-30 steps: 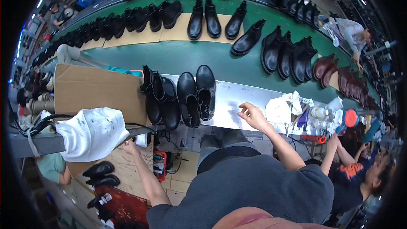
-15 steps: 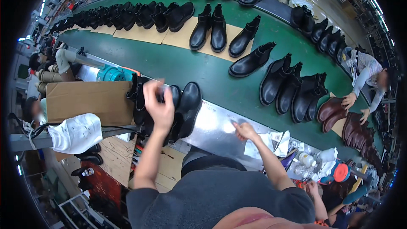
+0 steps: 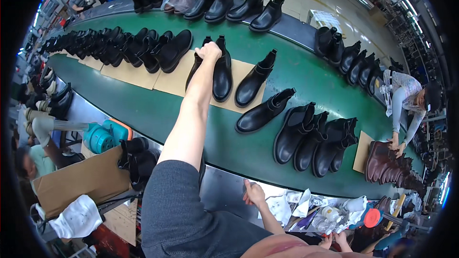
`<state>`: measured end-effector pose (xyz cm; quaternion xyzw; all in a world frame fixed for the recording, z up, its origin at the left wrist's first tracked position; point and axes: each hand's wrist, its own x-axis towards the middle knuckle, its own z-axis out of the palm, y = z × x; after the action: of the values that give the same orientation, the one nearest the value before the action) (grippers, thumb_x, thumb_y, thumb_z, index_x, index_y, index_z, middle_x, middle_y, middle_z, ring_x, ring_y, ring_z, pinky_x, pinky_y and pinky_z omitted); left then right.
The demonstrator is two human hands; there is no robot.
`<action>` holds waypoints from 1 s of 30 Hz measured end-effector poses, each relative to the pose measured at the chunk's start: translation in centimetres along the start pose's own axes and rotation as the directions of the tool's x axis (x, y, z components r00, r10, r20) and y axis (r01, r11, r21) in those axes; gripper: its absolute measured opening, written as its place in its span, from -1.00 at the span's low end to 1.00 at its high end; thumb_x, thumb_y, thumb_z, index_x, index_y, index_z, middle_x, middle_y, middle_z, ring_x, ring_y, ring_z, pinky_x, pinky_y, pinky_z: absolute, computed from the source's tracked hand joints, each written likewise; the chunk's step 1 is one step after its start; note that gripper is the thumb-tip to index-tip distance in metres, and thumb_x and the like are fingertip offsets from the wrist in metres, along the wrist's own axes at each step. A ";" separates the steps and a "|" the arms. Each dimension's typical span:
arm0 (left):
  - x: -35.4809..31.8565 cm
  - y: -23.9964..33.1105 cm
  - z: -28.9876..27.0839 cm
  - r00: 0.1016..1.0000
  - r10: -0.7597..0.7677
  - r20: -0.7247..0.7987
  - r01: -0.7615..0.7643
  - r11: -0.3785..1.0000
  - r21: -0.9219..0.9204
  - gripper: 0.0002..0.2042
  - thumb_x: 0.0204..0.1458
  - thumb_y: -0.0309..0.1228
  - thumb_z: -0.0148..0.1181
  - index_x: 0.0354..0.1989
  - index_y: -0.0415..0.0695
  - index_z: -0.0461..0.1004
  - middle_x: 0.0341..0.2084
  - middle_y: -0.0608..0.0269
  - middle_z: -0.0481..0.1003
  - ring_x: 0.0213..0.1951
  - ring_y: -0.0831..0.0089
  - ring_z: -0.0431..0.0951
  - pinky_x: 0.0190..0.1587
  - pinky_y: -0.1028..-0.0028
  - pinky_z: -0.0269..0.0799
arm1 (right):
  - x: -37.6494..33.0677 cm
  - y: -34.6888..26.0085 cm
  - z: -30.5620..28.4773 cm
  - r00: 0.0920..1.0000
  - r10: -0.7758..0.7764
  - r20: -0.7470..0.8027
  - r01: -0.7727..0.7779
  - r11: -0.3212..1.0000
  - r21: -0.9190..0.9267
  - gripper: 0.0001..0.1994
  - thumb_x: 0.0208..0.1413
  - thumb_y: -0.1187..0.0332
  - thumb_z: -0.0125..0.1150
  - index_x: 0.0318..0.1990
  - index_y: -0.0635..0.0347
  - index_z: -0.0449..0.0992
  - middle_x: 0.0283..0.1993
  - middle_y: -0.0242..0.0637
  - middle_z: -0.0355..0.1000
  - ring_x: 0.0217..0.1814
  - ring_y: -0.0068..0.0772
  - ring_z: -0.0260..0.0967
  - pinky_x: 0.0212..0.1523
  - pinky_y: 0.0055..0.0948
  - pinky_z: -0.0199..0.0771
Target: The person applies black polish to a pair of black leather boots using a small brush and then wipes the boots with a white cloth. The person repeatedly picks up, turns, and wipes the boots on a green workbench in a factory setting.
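Note:
My left arm stretches out over the green conveyor. At its end my left hand point(image 3: 209, 51) is closed at the top of a black ankle boot point(image 3: 193, 70), partly hidden by the arm. Right beside it stands a matching black ankle boot point(image 3: 222, 77), upright on a cardboard sheet point(image 3: 166, 84). Another black boot point(image 3: 255, 80) stands to its right on the same sheet. My right hand point(image 3: 253, 194) holds nothing, thumb apart from the loosely bent fingers, above the metal ledge point(image 3: 217, 188) at the near side.
Black boots point(image 3: 315, 138) stand in a group on the right of the belt. Beyond them a person point(image 3: 406, 95) handles brown boots point(image 3: 382, 162). Bottles and paper point(image 3: 330, 214) crowd the ledge. A cardboard panel point(image 3: 79, 177) and teal machine point(image 3: 103, 136) stand at left.
My left hand has moved from above the near boots out to the pair on the cardboard and closed there. My right hand has shifted slightly left and down in view. The view has shifted.

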<state>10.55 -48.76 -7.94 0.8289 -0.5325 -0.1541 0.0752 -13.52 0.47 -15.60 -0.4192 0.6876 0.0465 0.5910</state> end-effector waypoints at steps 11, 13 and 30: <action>-17.3 -11.5 -6.2 0.624 0.485 -0.612 -0.732 0.638 -0.240 -0.79 -0.25 -0.50 0.19 -0.37 -0.07 0.60 -0.48 0.15 0.57 -0.42 0.21 0.56 -0.25 0.26 0.35 | 1.3 1.5 1.3 0.988 -0.149 0.032 0.145 0.984 0.103 -0.17 0.22 -0.23 -0.40 -0.68 0.37 0.53 -0.76 -0.16 0.41 -0.84 -0.41 0.28 -0.71 -0.47 0.37; -24.1 -10.3 -10.0 0.366 0.727 -0.581 -0.924 0.358 -0.134 -0.73 -0.44 -0.54 0.18 -0.44 -0.04 0.57 -0.62 0.23 0.48 -0.48 0.23 0.51 -0.28 0.29 0.34 | 2.8 4.6 1.3 0.934 -0.332 -0.132 0.356 0.828 0.434 -0.22 0.22 -0.25 -0.36 -0.46 0.38 0.56 -0.63 -0.18 0.47 -0.79 -0.48 0.28 -0.74 -0.49 0.30; -59.9 -34.2 -4.1 0.715 -0.120 -0.688 -0.439 0.689 -0.577 -0.94 -0.10 -0.49 0.18 -0.43 -0.16 0.48 -0.46 0.17 0.47 -0.35 0.16 0.43 -0.24 0.26 0.32 | -7.0 3.0 -0.8 0.837 -0.487 -0.251 0.545 0.789 0.285 -0.16 0.15 -0.35 -0.67 0.40 0.10 -0.17 0.31 -0.23 0.19 0.48 -0.16 -0.26 0.39 0.02 -0.50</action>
<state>18.20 19.77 -3.47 0.6760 -0.4410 -0.0241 0.5900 -16.36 5.60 -10.65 -0.4835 0.5897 -0.2730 0.5865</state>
